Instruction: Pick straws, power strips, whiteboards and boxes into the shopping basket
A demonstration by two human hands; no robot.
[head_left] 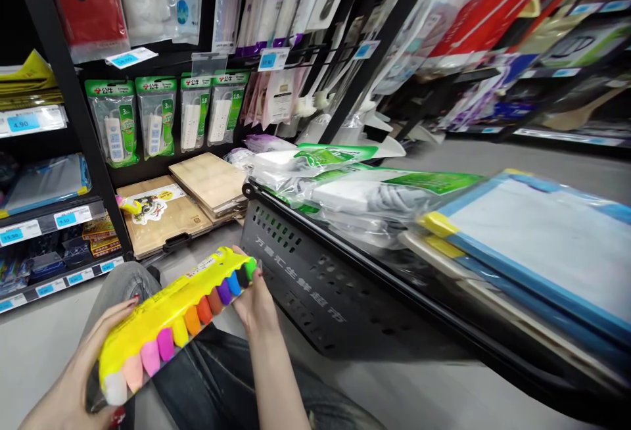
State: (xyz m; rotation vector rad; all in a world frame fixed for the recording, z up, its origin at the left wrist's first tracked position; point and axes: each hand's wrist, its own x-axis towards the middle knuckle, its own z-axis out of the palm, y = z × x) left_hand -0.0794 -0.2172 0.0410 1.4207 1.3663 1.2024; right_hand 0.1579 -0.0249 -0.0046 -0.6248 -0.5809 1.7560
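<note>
A yellow pack of modelling clay (172, 305) with a row of coloured sticks, from white and pink to blue and green, is held across my lap. My left hand (81, 364) grips its near end at the white stick, with fingers over the top and thumb below. At the far end, beside the green stick, my right hand (256, 302) is closed on the pack. The pack slants up to the right, above my legs in dark jeans (211, 377). Just to the right of my right hand stands a dark shopping basket (296, 279).
Bagged power strips (355, 196) and blue-edged boards (547, 233) fill the basket. On the left rise shelves with price tags (71, 217). Packaged power strips (113, 127) hang above wooden boards (152, 219) on the bottom shelf. Blurred racks of goods (497, 16) extend behind on the right.
</note>
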